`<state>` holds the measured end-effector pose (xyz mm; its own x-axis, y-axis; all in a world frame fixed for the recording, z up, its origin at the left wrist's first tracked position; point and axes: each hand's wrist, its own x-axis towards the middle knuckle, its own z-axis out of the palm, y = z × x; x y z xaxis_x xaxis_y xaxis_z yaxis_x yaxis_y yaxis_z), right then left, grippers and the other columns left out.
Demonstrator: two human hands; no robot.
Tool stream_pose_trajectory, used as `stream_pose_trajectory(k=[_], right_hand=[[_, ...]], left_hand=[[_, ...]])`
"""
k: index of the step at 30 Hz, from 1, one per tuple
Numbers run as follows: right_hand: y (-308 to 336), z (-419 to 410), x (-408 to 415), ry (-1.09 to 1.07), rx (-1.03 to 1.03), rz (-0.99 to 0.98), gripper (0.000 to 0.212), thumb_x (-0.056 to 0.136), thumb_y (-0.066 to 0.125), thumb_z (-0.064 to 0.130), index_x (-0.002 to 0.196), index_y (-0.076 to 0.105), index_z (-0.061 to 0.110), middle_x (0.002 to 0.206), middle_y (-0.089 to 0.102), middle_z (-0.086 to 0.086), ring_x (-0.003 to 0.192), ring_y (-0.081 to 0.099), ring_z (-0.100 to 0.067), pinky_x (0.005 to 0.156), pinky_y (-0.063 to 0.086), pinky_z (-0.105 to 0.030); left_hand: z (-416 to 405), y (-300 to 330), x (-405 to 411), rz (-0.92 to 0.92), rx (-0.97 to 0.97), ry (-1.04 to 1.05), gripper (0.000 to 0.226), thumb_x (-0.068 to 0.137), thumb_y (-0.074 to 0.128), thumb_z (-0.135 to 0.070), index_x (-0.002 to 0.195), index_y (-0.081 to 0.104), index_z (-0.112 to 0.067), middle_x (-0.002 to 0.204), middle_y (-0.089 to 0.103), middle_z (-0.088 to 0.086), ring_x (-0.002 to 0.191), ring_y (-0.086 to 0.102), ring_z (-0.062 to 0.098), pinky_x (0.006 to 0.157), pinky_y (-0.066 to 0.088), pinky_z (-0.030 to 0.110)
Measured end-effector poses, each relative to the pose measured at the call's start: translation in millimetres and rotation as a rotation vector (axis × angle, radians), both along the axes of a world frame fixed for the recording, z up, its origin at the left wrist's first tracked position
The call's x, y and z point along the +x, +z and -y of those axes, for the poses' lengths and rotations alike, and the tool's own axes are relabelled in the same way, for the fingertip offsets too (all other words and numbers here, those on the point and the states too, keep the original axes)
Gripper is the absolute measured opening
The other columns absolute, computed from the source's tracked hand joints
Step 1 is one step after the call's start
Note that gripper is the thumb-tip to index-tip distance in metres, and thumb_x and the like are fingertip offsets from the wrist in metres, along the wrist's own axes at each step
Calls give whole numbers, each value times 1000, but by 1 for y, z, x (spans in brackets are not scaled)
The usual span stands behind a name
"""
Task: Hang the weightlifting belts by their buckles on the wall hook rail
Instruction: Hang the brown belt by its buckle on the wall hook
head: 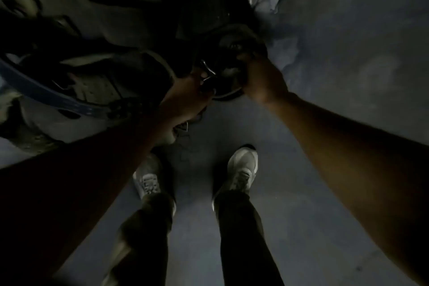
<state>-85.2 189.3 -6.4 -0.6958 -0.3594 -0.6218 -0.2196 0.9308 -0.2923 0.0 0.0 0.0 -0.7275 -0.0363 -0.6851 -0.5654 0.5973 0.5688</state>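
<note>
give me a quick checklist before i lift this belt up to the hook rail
1. Both hands on the belt: ok, left hand and right hand grip the dark belt.
2. Buckle found: ok, metal buckle shows by the left fingers.
3. Buckle free of the belt pile: cannot tell, too dark.
4. Hook rail located: cannot tell, none in view.
5. Footing: ok, both shoes flat on bare floor.

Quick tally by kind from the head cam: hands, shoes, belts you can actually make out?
Hands: 2, left hand and right hand, both gripping the dark belt
Shoes: 2, left shoe, right shoe
Belts clearly distinguishable: 2, the dark belt and a blue belt; too dark for more
Total: 6
</note>
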Motion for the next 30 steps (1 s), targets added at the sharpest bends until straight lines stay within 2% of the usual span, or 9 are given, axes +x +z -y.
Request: stream_pose_trajectory(k=[3,7,10,13,17,20,23,27,30], right_hand=[[-35,5,-12,238,56,-224,54,101,53,35,152,47,18,156,47,-12,143,43,-39,114,39,-49],[-62,18,-21,468,156,-291,51,108,26,36,148,50,16,154,48,-18,150,34,-36,128,10,-49],[-64,29,-28,528,200,-310,42,107,38,26,140,59,9,144,55,-22,140,42,-41,120,27,-51],[-49,25,-26,516,189,-294,39,106,43,30,133,63,11,135,63,-20,131,52,-42,111,39,-49],[-11,-3,-11,233,97,-231,31,105,50,40,120,67,19,119,71,-14,111,67,-40,84,53,-43],[18,-20,2,-81,-13,-144,28,104,56,41,112,67,17,112,73,-15,106,68,-39,76,46,-36],[61,-19,16,-369,-200,-94,32,102,61,44,106,71,14,105,77,-10,100,71,-29,73,38,-28],[148,1,25,-543,-383,-85,36,101,65,40,108,74,6,105,78,-15,100,72,-32,79,55,-42],[230,20,22,-541,-443,-147,37,101,65,40,111,74,5,105,78,-14,98,72,-31,83,57,-47]], left_hand=[[-12,-32,0,1,38,45,42,95,64,-34,131,57,-15,123,69,8,117,65,29,99,53,41],[-22,-55,9,20,34,35,40,95,65,-31,130,57,-12,123,67,10,117,63,30,99,53,40],[-23,-60,13,-7,28,49,35,96,64,-31,126,60,-13,117,67,5,113,63,25,96,54,37],[-19,-54,17,10,35,108,28,97,63,-31,120,63,-15,106,62,-3,111,64,22,97,53,36],[-8,-31,22,128,41,216,29,96,65,-37,117,64,-17,114,69,1,111,66,24,100,54,39],[-5,6,19,167,82,242,29,95,66,-38,117,66,-19,113,71,0,110,67,25,100,54,42],[-7,52,13,147,147,248,24,95,67,-35,115,65,-20,106,66,-5,113,65,22,98,52,34],[-13,134,-2,49,211,281,33,97,67,-22,125,63,-6,119,69,10,119,63,28,87,50,18],[-11,219,-11,-24,291,318,32,96,68,-22,127,60,-16,129,67,15,121,64,32,106,51,42]])
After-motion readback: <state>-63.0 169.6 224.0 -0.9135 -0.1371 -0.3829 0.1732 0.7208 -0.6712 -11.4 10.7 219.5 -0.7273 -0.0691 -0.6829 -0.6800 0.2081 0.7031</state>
